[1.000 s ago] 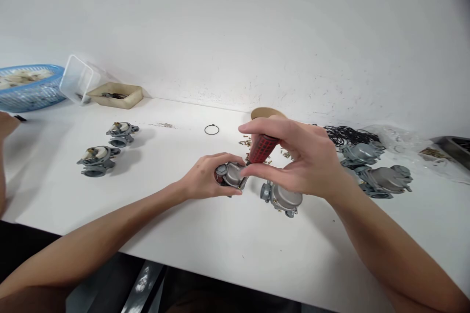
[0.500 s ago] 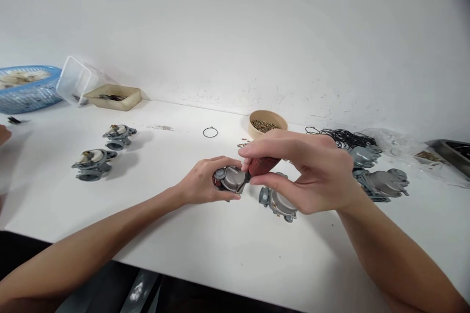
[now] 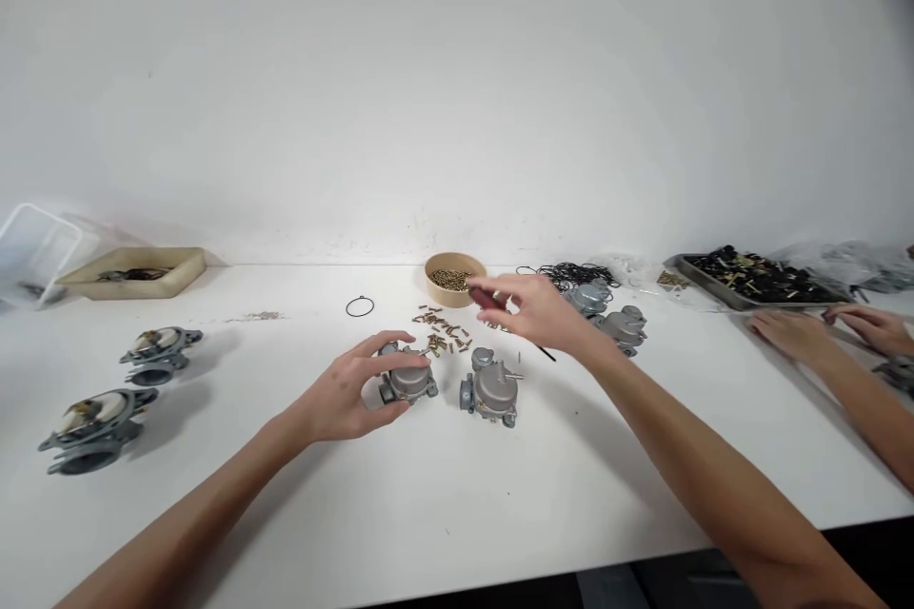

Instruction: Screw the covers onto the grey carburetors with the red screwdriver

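Note:
My left hand (image 3: 349, 390) is wrapped round a grey metal carburetor (image 3: 412, 381) standing on the white table. My right hand (image 3: 535, 309) holds a screwdriver by its red handle (image 3: 487, 298), its dark shaft pointing down to the right, away from the carburetor. Between my hands and nearer the front stands a second carburetor (image 3: 495, 390). Loose brass screws (image 3: 447, 338) lie behind the two carburetors, in front of a round tan bowl (image 3: 455, 296) of small brass pieces.
Two open carburetors (image 3: 96, 423) stand at left, near a cream tray (image 3: 171, 278). A thin black ring (image 3: 360, 306) lies behind my left hand. Black rings (image 3: 571, 276) and more carburetors (image 3: 623, 328) are at right, with a dark parts tray (image 3: 757, 281) and another person's hands (image 3: 792, 338).
The view has swung right, bringing another person's hands into sight. My right hand has drawn the screwdriver up and away from the carburetor, which my left hand keeps hold of.

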`<state>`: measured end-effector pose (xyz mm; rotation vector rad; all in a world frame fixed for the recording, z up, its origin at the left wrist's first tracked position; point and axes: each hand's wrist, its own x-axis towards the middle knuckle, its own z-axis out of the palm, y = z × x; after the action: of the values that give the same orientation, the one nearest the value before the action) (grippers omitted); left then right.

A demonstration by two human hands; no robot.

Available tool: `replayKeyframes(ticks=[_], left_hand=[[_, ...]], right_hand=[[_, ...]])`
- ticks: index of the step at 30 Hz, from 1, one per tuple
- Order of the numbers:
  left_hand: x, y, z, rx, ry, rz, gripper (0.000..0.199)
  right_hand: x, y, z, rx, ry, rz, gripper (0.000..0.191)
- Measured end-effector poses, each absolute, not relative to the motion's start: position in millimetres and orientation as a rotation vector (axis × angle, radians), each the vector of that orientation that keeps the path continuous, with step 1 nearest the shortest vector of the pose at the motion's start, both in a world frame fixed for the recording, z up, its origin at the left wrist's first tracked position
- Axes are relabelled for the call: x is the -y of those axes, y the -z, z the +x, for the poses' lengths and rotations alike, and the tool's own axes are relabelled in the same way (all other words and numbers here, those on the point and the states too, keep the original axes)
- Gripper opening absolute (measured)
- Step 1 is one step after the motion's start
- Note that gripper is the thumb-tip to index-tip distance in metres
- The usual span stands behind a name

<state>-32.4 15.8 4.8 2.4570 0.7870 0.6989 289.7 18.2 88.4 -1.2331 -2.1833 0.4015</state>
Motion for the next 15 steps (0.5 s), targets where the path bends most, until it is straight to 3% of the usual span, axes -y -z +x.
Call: replayKeyframes(ticks=[2,7,11,13,15], left_hand=[[-18,-5,-35,-0.742,-0.669,2.461,0.052],[-26,-4,-39,-0.643,-0.641,2.351,0.055],[-27,-2,-39,-0.573,-0.662,2.262,0.044],[-24,0,-35,-0.595,-0.713,2.212,0.031],[-17,3,-27,-0.680,-0.783,2.165,0.033]], right_hand=[[-26,-59,301,2.255,-0.610,-1.408,0.043],[-37,-12,320,2.240,-0.747,-1.500,0.039],[-36,-5,323,2.240,-0.749,-1.478,0.026],[-33,-11,325,2.245,-0.721,-1.447,0.024],[-24,-23,327,2.226,-0.680,-1.410,0.028]])
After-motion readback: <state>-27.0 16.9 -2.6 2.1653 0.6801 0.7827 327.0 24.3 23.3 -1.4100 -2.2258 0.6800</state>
